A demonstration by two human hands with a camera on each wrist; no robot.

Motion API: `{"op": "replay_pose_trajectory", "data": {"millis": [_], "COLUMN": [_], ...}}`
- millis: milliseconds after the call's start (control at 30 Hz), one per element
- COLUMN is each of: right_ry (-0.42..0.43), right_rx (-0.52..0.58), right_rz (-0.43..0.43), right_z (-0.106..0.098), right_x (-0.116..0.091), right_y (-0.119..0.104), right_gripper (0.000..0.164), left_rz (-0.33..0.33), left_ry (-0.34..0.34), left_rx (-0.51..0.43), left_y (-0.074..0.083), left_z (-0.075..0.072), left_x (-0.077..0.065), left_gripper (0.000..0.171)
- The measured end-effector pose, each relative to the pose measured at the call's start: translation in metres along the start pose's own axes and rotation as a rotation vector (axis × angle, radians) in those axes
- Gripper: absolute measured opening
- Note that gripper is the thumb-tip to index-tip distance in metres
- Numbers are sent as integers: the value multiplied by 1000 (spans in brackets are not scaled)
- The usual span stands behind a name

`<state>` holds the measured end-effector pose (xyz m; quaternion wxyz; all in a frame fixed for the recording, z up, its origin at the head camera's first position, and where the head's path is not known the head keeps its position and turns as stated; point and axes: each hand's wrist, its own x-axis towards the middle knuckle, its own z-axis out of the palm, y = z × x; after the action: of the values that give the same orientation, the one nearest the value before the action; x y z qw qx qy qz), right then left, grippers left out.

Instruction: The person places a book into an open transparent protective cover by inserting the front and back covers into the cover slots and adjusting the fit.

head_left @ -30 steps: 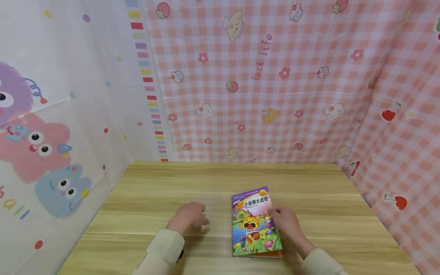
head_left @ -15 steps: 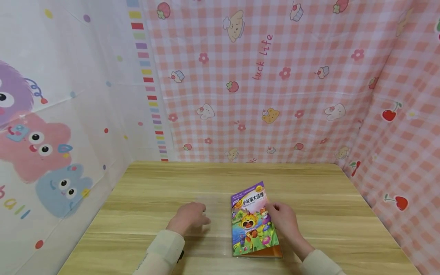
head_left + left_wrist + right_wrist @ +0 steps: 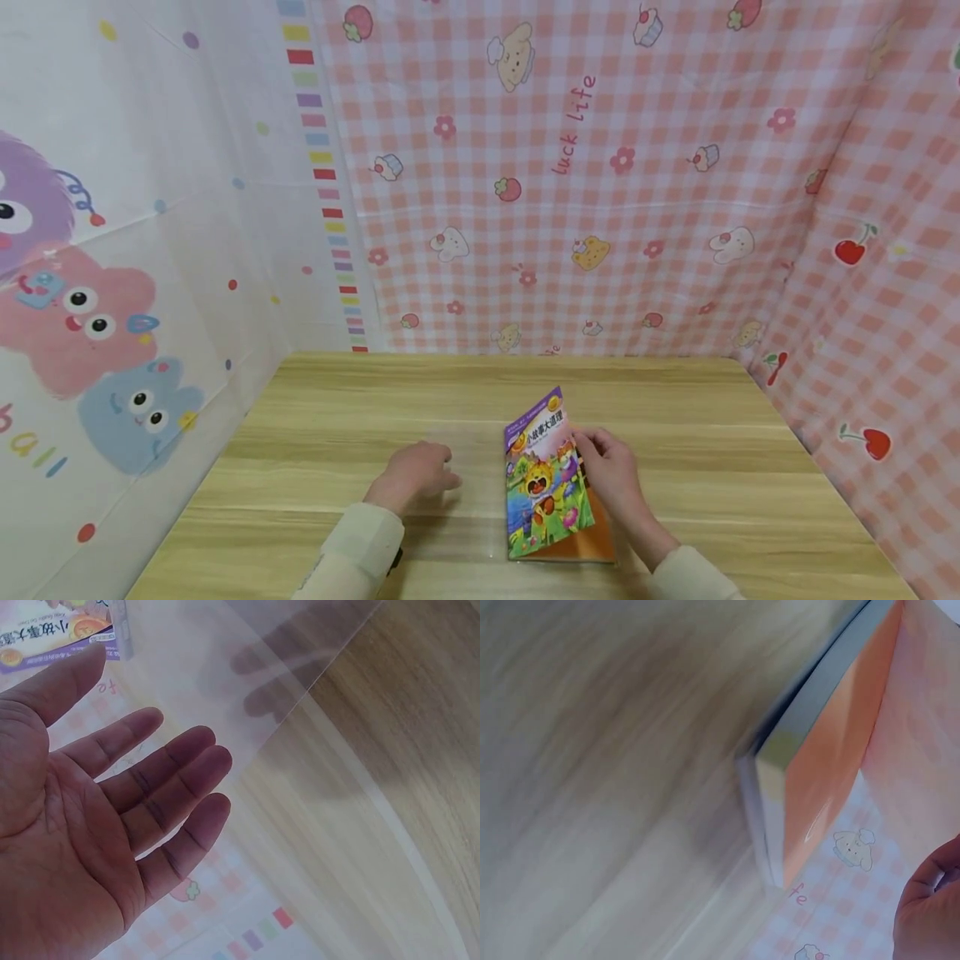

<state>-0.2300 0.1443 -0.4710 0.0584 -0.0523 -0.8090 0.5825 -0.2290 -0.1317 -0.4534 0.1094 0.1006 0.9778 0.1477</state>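
While book [image 3: 544, 492] lies on wooden table [image 3: 375, 392] just left of right hand [image 3: 613, 475], long axis runs near to far, title end far, spine left. Front cover [image 3: 536, 500] tilts up off orange page [image 3: 588, 540]; right hand pinches cover's free right edge. Left hand [image 3: 416, 477], fingers loosely extended, is farther left of grip, apart from book.

Book [image 3: 543, 492] on the table [image 3: 375, 400] (cloth [image 3: 637, 208] behind), between left hand [image 3: 415, 475] and right hand [image 3: 613, 475].

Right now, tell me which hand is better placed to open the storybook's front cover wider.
Right, probably: the right hand holds the raised front cover of the storybook, while the left hand is apart from it, holding nothing.
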Motion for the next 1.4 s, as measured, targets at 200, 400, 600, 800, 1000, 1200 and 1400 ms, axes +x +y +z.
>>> {"op": "replay_pose_trajectory", "data": {"millis": [200, 400, 600, 800, 1000, 1200, 1400], "right_ry": [-31, -28, -16, -98, -252, -269, -292], "right_rx": [118, 32, -132, -259, -348, -344, -394], "right_rz": [-52, -190, -445, -549, -461, -406, -355], "right_z": [11, 20, 25, 27, 30, 37, 47], "right_x": [-2, -4, -3, -1, -4, -7, -9], "right_y": [-4, -11, -11, -9, -12, -11, -5], "right_gripper": [28, 30, 29, 35, 51, 62, 67], "left_rz": [13, 18, 37, 28, 8, 15, -12], "left_ry": [30, 55, 72, 85, 101, 136, 123], "left_rx": [1, -6, 11, 38, 76, 66, 32], "left_y": [0, 2, 4, 7, 13, 16, 18], "left_z": [5, 9, 11, 12, 17, 26, 31], "left_x": [3, 4, 4, 4, 5, 6, 7], "left_gripper": [43, 41, 42, 45, 49, 54, 63]}}
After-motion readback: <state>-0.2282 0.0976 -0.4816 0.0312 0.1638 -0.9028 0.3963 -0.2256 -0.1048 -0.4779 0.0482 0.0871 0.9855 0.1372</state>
